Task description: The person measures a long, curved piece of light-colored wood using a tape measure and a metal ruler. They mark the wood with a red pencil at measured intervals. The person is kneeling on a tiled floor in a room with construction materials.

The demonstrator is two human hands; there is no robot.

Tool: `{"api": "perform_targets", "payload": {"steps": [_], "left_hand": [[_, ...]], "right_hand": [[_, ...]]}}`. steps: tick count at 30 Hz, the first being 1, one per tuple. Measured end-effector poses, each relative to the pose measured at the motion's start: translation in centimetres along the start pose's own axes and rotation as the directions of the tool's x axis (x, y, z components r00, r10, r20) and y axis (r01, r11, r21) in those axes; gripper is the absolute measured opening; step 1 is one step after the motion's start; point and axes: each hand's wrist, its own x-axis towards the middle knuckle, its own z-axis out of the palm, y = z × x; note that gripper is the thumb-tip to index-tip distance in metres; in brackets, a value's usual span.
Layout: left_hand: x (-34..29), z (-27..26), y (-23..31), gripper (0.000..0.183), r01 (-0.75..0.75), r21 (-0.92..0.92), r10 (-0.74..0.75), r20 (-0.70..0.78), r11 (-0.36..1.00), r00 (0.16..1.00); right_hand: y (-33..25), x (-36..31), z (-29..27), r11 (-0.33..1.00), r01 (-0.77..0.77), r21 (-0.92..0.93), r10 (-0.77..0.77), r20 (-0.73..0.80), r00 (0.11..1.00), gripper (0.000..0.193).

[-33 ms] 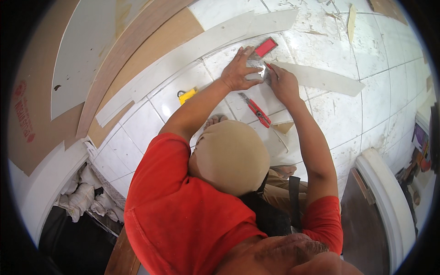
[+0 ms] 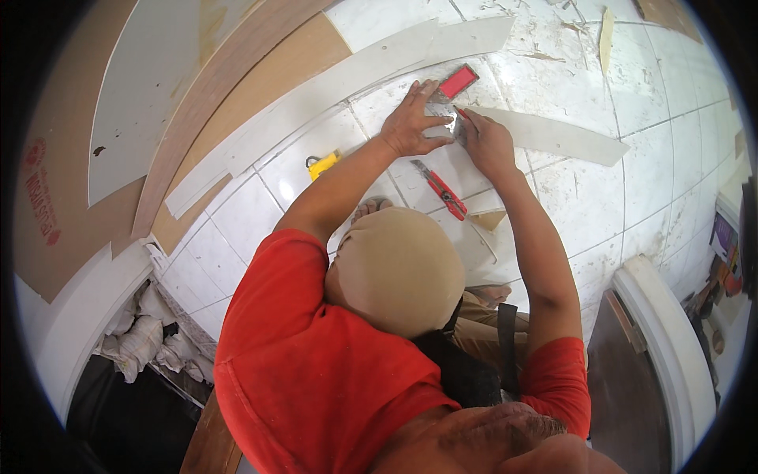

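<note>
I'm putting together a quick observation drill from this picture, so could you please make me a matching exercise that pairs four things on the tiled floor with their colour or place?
Things:
1. utility knife
2. tape measure
3. left hand
4. right hand

Descriptions:
A. yellow, lying alone on a tile left of the forearm
B. fingers spread flat, beside a red block
C. red, lying on the floor between the two forearms
D. pressed on the end of the pale white strip

Pairs: 1-C, 2-A, 3-B, 4-D
</note>
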Motion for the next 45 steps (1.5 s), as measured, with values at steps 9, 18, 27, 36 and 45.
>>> {"api": "perform_targets", "payload": {"steps": [9, 18, 27, 36, 45], "left_hand": [[0.4, -0.1, -0.7, 0.041, -0.015, 0.016, 0.015, -0.007, 1.000, 1.000], [0.4, 0.0, -0.7, 0.040, -0.023, 0.019, 0.023, -0.014, 1.000, 1.000], [0.4, -0.1, -0.6, 0.039, -0.004, 0.034, 0.004, 0.005, 0.999, 1.000], [0.5, 0.0, -0.6, 0.041, -0.017, 0.046, 0.016, 0.003, 0.999, 1.000], [0.4, 0.3, -0.9, 0.040, -0.014, 0.028, 0.014, 0.008, 1.000, 1.000]], "right_hand": [[-0.4, 1.5, 0.6, 0.993, 0.067, -0.095, -0.068, -0.014, 0.998, 0.030], [-0.5, 1.7, 0.3, 0.988, 0.063, -0.142, -0.059, 0.037, 0.998, 0.030], [0.2, 1.5, 0.5, 0.994, 0.083, -0.066, -0.083, -0.002, 0.997, 0.029], [0.4, 2.3, 0.1, 0.985, 0.094, -0.142, -0.084, 0.078, 0.993, 0.029], [1.4, 1.4, -3.4, 0.996, -0.055, 0.063, 0.062, -0.110, 0.992, 0.032]]}}
